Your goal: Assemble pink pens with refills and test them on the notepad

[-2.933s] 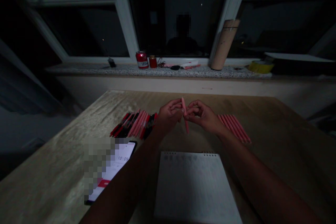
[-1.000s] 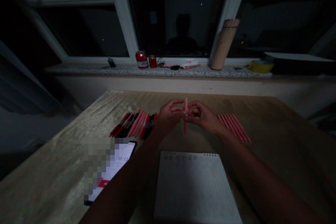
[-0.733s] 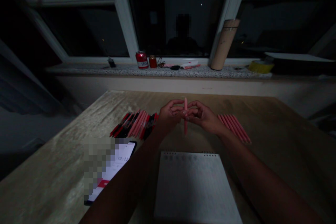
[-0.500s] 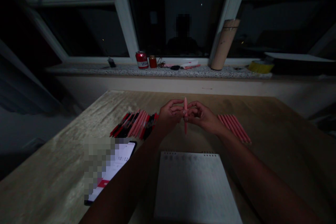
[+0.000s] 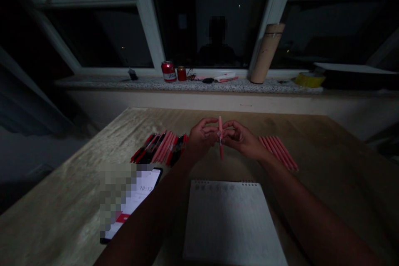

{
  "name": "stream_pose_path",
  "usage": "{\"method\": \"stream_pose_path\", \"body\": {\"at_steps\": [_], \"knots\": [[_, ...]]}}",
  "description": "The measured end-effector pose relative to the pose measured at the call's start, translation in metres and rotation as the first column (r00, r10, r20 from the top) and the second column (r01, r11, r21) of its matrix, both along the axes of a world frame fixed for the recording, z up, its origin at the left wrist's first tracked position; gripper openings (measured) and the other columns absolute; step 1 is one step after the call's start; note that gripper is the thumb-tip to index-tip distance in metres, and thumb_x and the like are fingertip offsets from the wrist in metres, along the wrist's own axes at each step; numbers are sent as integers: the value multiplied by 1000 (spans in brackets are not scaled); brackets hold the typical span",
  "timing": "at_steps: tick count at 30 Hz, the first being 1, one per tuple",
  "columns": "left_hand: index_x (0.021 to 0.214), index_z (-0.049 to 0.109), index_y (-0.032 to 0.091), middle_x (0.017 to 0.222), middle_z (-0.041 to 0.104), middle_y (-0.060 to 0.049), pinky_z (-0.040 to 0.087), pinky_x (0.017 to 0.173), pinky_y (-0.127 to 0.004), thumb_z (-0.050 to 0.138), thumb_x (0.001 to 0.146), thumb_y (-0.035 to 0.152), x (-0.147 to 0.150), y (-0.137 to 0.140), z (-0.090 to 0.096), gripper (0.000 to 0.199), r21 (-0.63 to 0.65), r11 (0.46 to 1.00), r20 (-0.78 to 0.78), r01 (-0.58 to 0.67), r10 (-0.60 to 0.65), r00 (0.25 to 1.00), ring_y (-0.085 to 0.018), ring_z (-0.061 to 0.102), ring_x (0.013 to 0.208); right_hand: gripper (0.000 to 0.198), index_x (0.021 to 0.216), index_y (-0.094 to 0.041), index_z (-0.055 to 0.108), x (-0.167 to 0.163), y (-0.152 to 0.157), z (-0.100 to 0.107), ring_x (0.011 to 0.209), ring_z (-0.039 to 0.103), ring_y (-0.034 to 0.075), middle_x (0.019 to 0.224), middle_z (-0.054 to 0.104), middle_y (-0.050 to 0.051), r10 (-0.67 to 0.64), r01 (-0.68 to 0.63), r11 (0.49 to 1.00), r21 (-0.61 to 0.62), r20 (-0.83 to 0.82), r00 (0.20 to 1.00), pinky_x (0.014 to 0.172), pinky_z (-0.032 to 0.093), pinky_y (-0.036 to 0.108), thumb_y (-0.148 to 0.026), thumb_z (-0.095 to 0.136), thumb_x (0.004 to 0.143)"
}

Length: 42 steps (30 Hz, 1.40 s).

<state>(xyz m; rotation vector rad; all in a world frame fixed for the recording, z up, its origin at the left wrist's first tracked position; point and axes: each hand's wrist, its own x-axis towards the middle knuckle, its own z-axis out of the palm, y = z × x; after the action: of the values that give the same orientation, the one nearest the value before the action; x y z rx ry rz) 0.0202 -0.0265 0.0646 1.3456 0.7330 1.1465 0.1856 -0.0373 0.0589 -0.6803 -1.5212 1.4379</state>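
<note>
A pink pen (image 5: 220, 123) is held upright in the middle, above the table. My left hand (image 5: 202, 136) pinches it from the left, and my right hand (image 5: 240, 137) pinches it from the right near its middle. Between the fingertips a small light spot shows on the pen; what it is I cannot make out. Beside my left hand lies a group of pink, red and black pens (image 5: 162, 147), partly hidden by that hand. A row of several pink pens (image 5: 278, 152) lies to the right of my right wrist.
A spiral notepad (image 5: 230, 220) lies in front of me between my forearms. A lit phone (image 5: 140, 195) is at the left. Along the windowsill stand a red can (image 5: 168, 71), a small red jar (image 5: 181, 73), a tall tan cylinder (image 5: 268, 53) and a yellow roll (image 5: 309, 80).
The pen has turned slightly between my fingers, its lower end shifting a little right. A light spot now shows at its middle. My hands have barely moved.
</note>
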Motion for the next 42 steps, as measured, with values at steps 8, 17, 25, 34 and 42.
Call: {"method": "stream_pose_path", "body": {"at_steps": [8,17,25,34,42], "knots": [[106,49,14,75,65,-3,36,46,-18,70,66,30,1,0,1,48,18,1000,25,-5,4,1000,-5,50,49,47,96,-23,45,0,3,-2,61,56,10,73,64,-4,-147,145,989,30,88,985,57,42,24,-26,77,62],[107,48,15,78,65,-4,37,47,-17,69,67,30,1,0,0,47,21,1000,18,-5,4,1000,-8,55,55,43,97,-24,44,-1,-1,2,73,63,15,76,67,-2,-58,58,998,0,13,998,71,47,30,-31,74,67],[107,49,15,77,66,-4,36,46,-18,70,65,29,1,0,0,49,9,1000,24,-7,7,1000,-7,52,51,46,97,-23,47,-1,1,1,63,59,11,75,66,-3,-133,132,991,24,78,988,60,45,25,-28,76,63],[108,47,14,75,64,-3,36,49,-18,69,67,28,1,-1,0,48,38,998,44,-55,53,998,-7,52,54,43,92,-21,46,-1,1,3,58,57,11,68,65,-4,-186,184,982,31,75,980,55,41,24,-31,76,62],[110,43,15,80,67,-6,39,52,-20,73,62,27,0,0,6,58,36,984,117,-177,172,978,-7,53,53,40,94,-21,46,10,3,6,51,52,10,66,64,-4,-243,239,970,52,99,965,48,35,22,-31,73,67]]}}
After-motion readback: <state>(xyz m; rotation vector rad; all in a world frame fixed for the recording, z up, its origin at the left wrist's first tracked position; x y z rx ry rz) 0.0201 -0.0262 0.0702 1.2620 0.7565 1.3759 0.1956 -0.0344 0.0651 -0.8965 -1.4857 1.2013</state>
